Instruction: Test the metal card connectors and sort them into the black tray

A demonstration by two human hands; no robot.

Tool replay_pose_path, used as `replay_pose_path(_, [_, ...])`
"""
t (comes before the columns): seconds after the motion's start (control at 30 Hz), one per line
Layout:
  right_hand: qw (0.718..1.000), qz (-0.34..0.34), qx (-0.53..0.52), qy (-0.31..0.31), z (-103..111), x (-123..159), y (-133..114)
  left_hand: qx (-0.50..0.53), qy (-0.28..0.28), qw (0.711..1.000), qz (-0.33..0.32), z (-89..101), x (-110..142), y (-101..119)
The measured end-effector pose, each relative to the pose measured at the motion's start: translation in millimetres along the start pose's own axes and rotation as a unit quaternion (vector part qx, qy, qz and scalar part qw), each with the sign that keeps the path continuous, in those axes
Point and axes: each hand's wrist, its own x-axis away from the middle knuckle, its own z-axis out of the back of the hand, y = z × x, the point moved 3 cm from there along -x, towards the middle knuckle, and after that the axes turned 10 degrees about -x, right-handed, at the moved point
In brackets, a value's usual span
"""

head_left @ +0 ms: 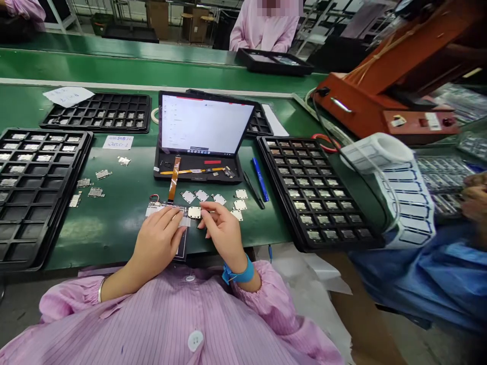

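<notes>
My left hand [158,241] lies flat with fingers stretched over a circuit board [181,245] at the table's near edge. An orange flex cable [174,178] runs from that board up to a lit screen [203,124] propped in a black base. My right hand [220,228] pinches the right edge of a small pale metal-covered module [194,212], beside the left fingertips. Around it lie several similar modules [201,195]. Black tweezers [254,190] and a blue pen [260,178] rest to the right.
Black compartment trays stand at left [34,192] and right [319,192], holding small modules. Another tray [99,112] sits at the back left. A label roll [391,152] and an orange machine [380,109] are at right. A person's hand [475,195] shows at the right edge.
</notes>
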Motion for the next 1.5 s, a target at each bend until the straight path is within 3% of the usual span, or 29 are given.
replay_pose_path(0.9, [1.000,0.012,0.008,0.016,2,0,2,-0.004,0.004,1.000,0.003,-0.2,0,0])
replay_pose_path(1.07, [0.996,-0.007,-0.067,0.062,2,4,-8,0.001,-0.002,1.000,0.005,1.6,-1,-1])
replay_pose_path(1.13, [0.988,-0.066,-0.142,0.008,-1,9,-12,0.004,-0.005,1.000,0.007,2.2,-1,-2])
replay_pose_path(1.2, [0.961,-0.156,-0.211,-0.085,-6,16,-15,0.005,-0.005,1.000,0.008,2.7,-1,-2])
replay_pose_path(1.27, [0.933,-0.221,-0.247,-0.139,-9,22,-18,0.004,-0.004,1.000,0.009,2.8,-1,-2])
replay_pose_path(1.5, [0.903,-0.252,-0.308,-0.161,-13,18,-19,0.003,0.012,1.000,0.001,2.3,0,-2])
